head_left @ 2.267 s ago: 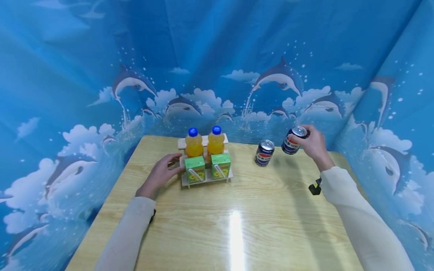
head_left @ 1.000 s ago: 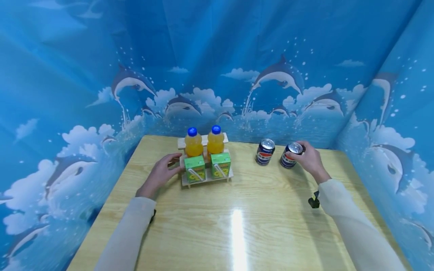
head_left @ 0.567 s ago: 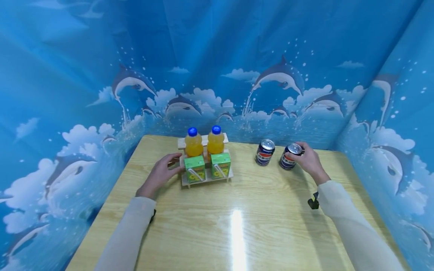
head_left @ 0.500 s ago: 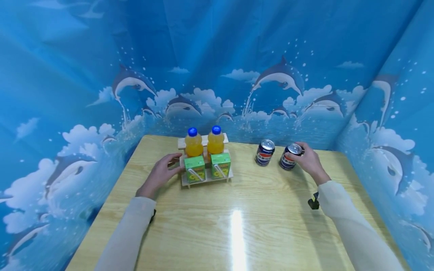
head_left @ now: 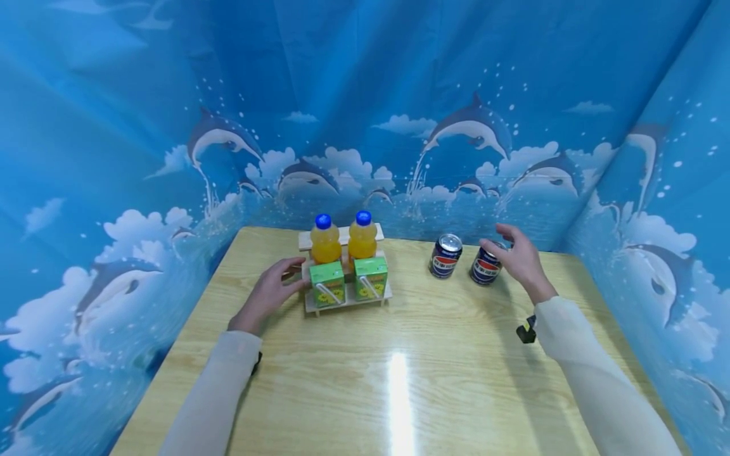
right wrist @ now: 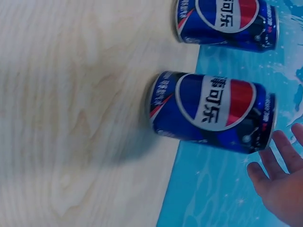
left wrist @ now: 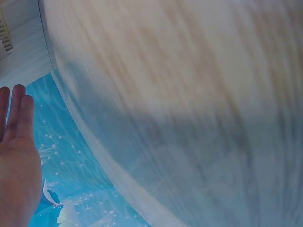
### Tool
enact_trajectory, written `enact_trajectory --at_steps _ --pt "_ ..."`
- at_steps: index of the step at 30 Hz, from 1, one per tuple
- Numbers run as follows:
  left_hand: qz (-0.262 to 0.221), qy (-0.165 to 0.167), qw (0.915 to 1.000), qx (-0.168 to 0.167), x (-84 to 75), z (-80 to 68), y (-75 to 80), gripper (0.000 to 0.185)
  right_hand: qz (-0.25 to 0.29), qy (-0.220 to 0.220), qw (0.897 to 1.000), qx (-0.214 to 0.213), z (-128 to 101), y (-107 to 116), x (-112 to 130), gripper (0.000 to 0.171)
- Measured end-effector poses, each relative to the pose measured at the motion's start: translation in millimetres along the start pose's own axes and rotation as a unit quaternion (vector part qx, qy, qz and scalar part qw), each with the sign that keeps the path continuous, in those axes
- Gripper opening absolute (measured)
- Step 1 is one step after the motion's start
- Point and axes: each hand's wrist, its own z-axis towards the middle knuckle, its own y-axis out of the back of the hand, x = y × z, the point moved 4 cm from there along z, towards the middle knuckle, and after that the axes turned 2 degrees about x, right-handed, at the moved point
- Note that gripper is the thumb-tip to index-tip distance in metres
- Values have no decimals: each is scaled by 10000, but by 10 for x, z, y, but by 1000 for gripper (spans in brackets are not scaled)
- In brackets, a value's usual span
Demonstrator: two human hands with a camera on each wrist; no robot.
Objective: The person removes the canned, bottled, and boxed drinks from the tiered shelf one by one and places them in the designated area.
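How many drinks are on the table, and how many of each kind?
Orange juice bottles: 2
Green juice boxes: 2
Blue cola cans: 2
Total: 6 drinks

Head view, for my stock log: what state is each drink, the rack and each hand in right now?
Nearer can: upright on table, released.
Other can: upright, untouched.
Two orange bottles: capped, on rack's upper step.
Two green cartons: upright, lower step.
Wooden rack: touched by left hand.
Right hand: open beside nearer can.
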Motion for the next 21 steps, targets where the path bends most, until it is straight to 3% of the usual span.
enact_trajectory --at_steps 11,21 --pt "-50 -7 10000 -17 -7 2 -4 59 40 391 9992 33 -1 -100 293 90" --pt "-79 -121 9999 -23 8 3 11 60 383 781 9961 163 -18 -266 558 89"
